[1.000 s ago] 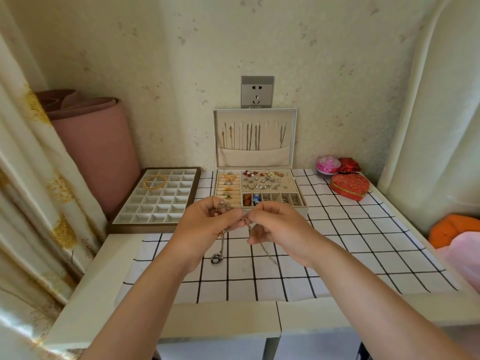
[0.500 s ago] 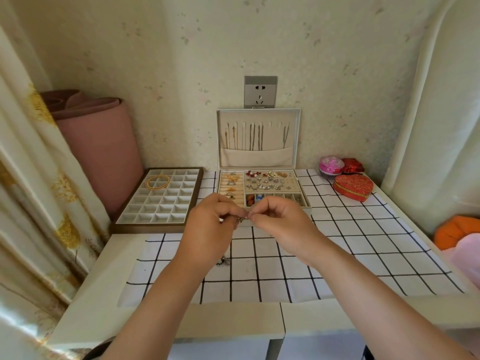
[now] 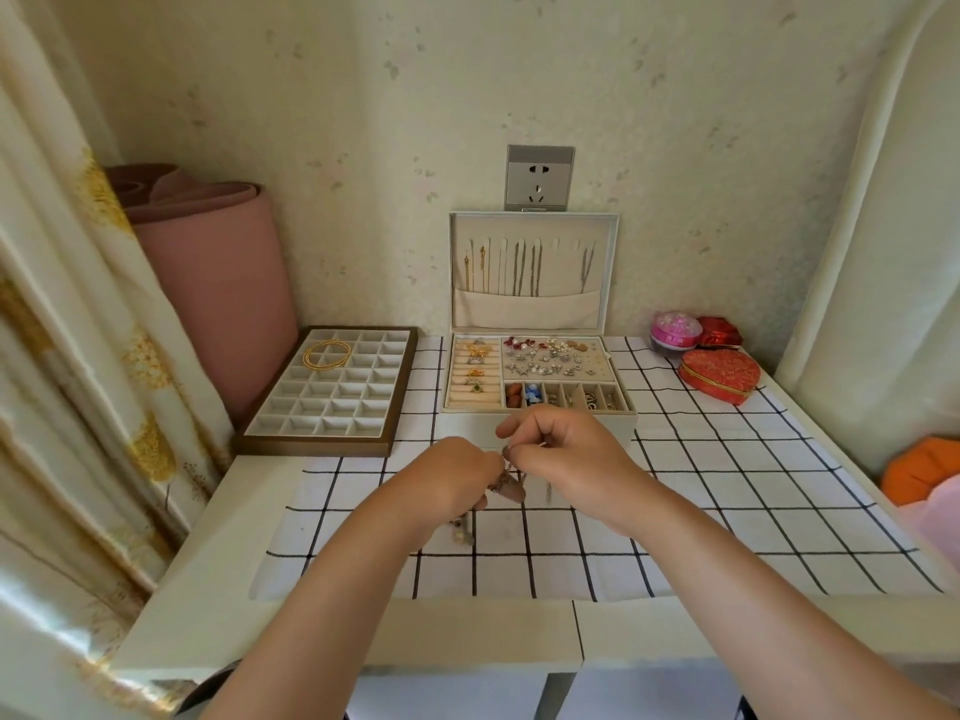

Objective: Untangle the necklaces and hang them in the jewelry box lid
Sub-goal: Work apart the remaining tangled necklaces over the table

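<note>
Silvery and knotted, held above the checked cloth (image 3: 727, 485) on the bench (image 3: 208, 589): pinching the necklaces (image 3: 505, 478) with left hand (image 3: 447, 480) and right hand (image 3: 569, 454), fingers curled tight on the chains. Just in front of the jewelry box (image 3: 467, 423), lid (image 3: 613, 272) upright behind.

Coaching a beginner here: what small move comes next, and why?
Probably draw the right hand slightly away from the left hand to tease one strand loose: both pinch the knotted thin metal necklaces, which dangle bunched, so none is ready for the upright white jewelry box lid.
</note>
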Available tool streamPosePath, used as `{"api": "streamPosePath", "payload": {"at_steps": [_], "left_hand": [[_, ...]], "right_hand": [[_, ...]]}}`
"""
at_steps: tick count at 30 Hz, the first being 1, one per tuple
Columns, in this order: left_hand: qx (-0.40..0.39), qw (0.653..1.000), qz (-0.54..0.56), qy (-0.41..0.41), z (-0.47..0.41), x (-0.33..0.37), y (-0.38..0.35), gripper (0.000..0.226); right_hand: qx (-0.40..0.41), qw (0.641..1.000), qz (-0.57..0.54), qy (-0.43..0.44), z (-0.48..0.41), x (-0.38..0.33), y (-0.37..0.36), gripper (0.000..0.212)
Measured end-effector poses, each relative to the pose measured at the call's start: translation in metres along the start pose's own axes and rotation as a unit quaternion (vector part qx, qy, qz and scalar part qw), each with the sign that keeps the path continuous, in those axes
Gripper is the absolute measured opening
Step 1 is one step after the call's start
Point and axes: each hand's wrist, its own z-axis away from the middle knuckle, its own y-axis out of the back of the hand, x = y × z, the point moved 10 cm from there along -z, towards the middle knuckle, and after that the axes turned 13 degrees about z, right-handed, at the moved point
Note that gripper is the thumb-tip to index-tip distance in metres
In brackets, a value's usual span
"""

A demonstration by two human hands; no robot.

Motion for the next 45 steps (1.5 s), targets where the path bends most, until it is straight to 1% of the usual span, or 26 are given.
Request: {"api": "streamPosePath", "payload": {"at_steps": [4,7,9,11,12,14,15,17,18,19,20,21,23,25,28,29,30,31,33,34,36,37,39,40,42,45], "left_hand": [[-0.043,0.998,0.004,-0.034,-0.002,0.0,-0.002,0.027],[-0.051,0.995,0.058,-0.063,-0.004,0.001,0.002,0.027],[-0.046,0.993,0.094,-0.063,-0.006,-0.001,0.004,0.025],[-0.023,0.989,0.14,-0.05,-0.009,-0.004,0.007,0.017],[-0.007,0.984,0.174,-0.041,-0.01,-0.006,0.009,0.018],[0.009,0.964,0.263,-0.026,-0.01,-0.009,0.011,0.021],[-0.001,0.948,0.318,-0.026,-0.008,-0.007,0.009,0.021],[-0.055,0.906,0.418,-0.03,-0.001,0.002,0.001,0.021],[-0.085,0.892,0.442,-0.032,0.003,0.006,-0.002,0.022],[-0.107,0.888,0.446,-0.037,0.007,0.01,-0.004,0.022],[-0.112,0.893,0.434,-0.043,0.009,0.011,-0.004,0.022],[-0.098,0.902,0.417,-0.051,0.009,0.011,-0.001,0.023],[-0.033,0.912,0.404,-0.069,0.005,0.008,0.012,0.027],[0.023,0.887,0.453,-0.088,0.002,0.004,0.028,0.025],[0.036,0.825,0.552,-0.112,0.001,0.002,0.047,0.034],[0.038,0.814,0.567,-0.119,0.001,0.002,0.052,0.037],[0.042,0.812,0.568,-0.126,0.001,0.003,0.056,0.039],[0.054,0.83,0.539,-0.131,0.001,0.003,0.058,0.038],[0.09,0.904,0.394,-0.143,0.002,0.007,0.058,0.033],[0.093,0.933,0.311,-0.154,0.005,0.012,0.053,0.029],[0.055,0.963,0.192,-0.18,0.006,0.02,0.032,0.01],[0.031,0.971,0.145,-0.188,0.006,0.021,0.019,0.004],[0.004,0.977,0.064,-0.203,0.004,0.02,-0.001,0.022],[0.009,0.977,0.042,-0.208,0.002,0.02,-0.005,0.027],[0.028,0.974,0.034,-0.221,-0.002,0.022,-0.004,0.028],[0.039,0.969,0.074,-0.234,-0.007,0.024,-0.001,0.016]], "right_hand": [[-0.009,1.0,0.016,-0.003,0.0,-0.001,-0.005,0.028],[-0.012,1.0,-0.007,-0.013,0.0,-0.002,-0.005,0.027],[-0.004,1.0,-0.008,-0.026,-0.001,0.002,-0.003,0.022],[0.01,0.999,-0.003,-0.042,-0.002,0.008,0.002,0.015],[0.017,0.998,-0.001,-0.053,-0.002,0.012,0.004,0.013],[0.031,0.997,0.001,-0.072,-0.003,0.018,0.008,0.012],[0.032,0.996,0.004,-0.078,-0.004,0.02,0.009,0.014],[0.019,0.996,0.006,-0.091,-0.004,0.022,0.007,0.016],[0.012,0.995,0.005,-0.103,-0.004,0.024,0.005,0.014],[0.007,0.993,0.0,-0.119,-0.003,0.028,0.004,0.012],[0.002,0.991,-0.01,-0.136,-0.002,0.031,0.003,0.009],[0.001,0.988,-0.023,-0.152,-0.002,0.036,0.002,0.009],[0.003,0.981,-0.059,-0.185,-0.001,0.045,0.003,0.011],[0.008,0.968,-0.112,-0.225,0.001,0.055,0.004,0.013],[0.025,0.947,-0.189,-0.259,0.004,0.065,0.007,0.013],[0.027,0.942,-0.211,-0.259,0.004,0.065,0.007,0.013],[0.026,0.939,-0.228,-0.256,0.003,0.064,0.007,0.014],[0.023,0.938,-0.237,-0.251,0.003,0.063,0.007,0.013],[0.005,0.938,-0.247,-0.242,0.002,0.058,0.005,0.013],[-0.01,0.938,-0.253,-0.236,0.002,0.056,0.002,0.012],[-0.042,0.94,-0.258,-0.219,0.0,0.051,-0.003,0.013],[-0.053,0.942,-0.256,-0.21,0.0,0.049,-0.004,0.013],[-0.064,0.945,-0.255,-0.195,-0.001,0.046,-0.004,0.013],[-0.065,0.946,-0.253,-0.191,-0.001,0.045,-0.004,0.012],[-0.069,0.949,-0.247,-0.182,-0.001,0.044,-0.002,0.015],[-0.079,0.953,-0.24,-0.168,-0.001,0.04,0.002,0.015]]}}
